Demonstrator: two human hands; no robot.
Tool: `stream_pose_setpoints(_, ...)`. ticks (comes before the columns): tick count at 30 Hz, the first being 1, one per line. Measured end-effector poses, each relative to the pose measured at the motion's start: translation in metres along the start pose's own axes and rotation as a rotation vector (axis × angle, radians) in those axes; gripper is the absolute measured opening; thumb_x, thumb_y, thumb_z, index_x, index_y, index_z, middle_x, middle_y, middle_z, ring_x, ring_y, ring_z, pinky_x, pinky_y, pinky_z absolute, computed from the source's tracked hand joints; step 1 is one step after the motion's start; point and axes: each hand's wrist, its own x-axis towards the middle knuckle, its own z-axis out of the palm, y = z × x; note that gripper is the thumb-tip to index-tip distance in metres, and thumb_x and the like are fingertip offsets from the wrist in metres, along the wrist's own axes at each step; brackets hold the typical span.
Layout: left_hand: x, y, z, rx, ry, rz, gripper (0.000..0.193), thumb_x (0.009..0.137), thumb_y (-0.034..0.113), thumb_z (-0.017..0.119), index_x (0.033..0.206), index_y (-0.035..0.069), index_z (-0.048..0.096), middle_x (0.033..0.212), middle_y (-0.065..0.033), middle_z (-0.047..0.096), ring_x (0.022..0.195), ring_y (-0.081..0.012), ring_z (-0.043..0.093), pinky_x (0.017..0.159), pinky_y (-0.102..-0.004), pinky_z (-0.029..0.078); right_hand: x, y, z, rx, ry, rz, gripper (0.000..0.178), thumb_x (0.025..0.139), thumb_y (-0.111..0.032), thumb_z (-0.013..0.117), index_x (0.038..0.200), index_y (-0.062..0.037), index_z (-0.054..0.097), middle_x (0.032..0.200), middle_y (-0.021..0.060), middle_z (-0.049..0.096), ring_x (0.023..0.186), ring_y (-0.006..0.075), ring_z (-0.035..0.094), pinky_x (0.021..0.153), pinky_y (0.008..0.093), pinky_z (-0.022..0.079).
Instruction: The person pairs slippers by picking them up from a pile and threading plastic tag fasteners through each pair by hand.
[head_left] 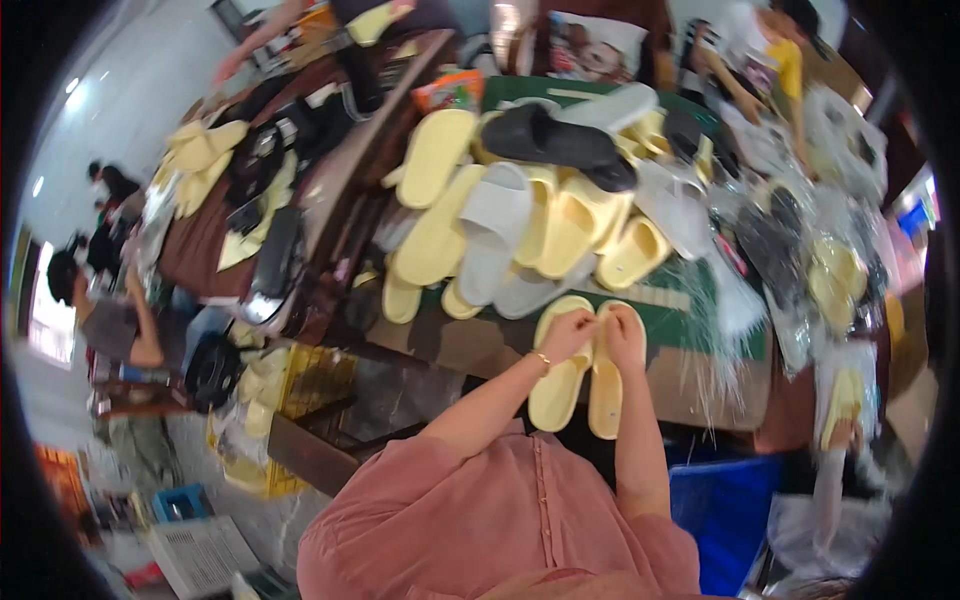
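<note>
Two pale yellow slippers are held side by side at the table's near edge. My left hand (572, 335) is closed at the strap of the left slipper (556, 398). On the right slipper (605, 402), my right hand (626, 340) grips around the strap area, its fingers bent inward next to the other hand. The fingertips are partly hidden and slightly blurred. Just beyond my hands lies a heap of loose slippers, among them a yellow slipper (636, 252), a grey slipper (496, 232) and a black slipper (560, 142).
The slippers lie on a table with a green top (660, 335). Bagged slippers (838, 280) in clear plastic pile up at the right. A yellow crate (305, 385) stands at lower left, a blue bin (722, 505) at lower right. Other people work at the far right and left.
</note>
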Motion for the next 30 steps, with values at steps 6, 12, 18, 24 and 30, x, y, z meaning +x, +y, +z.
stream_pose_setpoints(6,-0.006,0.001,0.004,0.013,0.028,0.06,0.018,0.082,0.019,0.06,0.083,0.001,0.06,0.073,-0.0096,0.063,0.066,-0.0167,0.059,0.062,-0.0304,0.047,-0.007,-0.002,-0.006,0.056,-0.132,0.081,0.006,0.079,-0.005,0.056,0.083,-0.0004,0.056,0.107,0.0152,0.057,0.091,0.026,0.057,0.078,0.0308,0.045)
stream_pose_setpoints(12,-0.008,0.008,0.002,0.086,0.059,0.012,0.016,0.079,0.018,0.061,0.084,0.003,0.063,0.075,-0.0099,0.064,0.068,-0.0204,0.062,0.063,-0.0311,0.048,-0.007,0.005,-0.005,0.083,-0.153,0.085,0.009,0.081,-0.006,0.053,0.085,0.001,0.056,0.107,0.0137,0.056,0.095,0.0246,0.054,0.082,0.0308,0.044)
stream_pose_setpoints(18,-0.007,0.01,0.002,0.066,0.071,0.04,0.015,0.076,0.018,0.062,0.079,0.003,0.062,0.073,-0.0115,0.063,0.067,-0.0238,0.062,0.061,-0.033,0.048,-0.005,0.021,-0.005,0.023,-0.165,0.124,0.018,0.088,-0.01,0.05,0.096,0.005,0.058,0.108,0.0106,0.056,0.097,0.0198,0.053,0.086,0.0286,0.041)
stream_pose_setpoints(24,-0.006,0.008,0.001,0.092,0.057,0.041,0.018,0.078,0.021,0.061,0.078,0.003,0.062,0.073,-0.0114,0.063,0.067,-0.0241,0.061,0.061,-0.0336,0.047,-0.005,0.013,-0.005,0.03,-0.17,0.068,0.007,0.084,-0.005,0.053,0.082,0.0007,0.055,0.11,0.013,0.055,0.098,0.0229,0.053,0.085,0.0319,0.041)
stream_pose_setpoints(30,-0.006,0.006,0.002,0.124,0.06,0.048,0.019,0.08,0.022,0.061,0.079,0.003,0.061,0.071,-0.0086,0.062,0.065,-0.0209,0.06,0.06,-0.0321,0.047,-0.006,0.016,-0.004,0.078,-0.163,0.072,0.005,0.083,-0.004,0.053,0.08,0.0002,0.054,0.112,0.0135,0.054,0.098,0.022,0.052,0.084,0.0311,0.041)
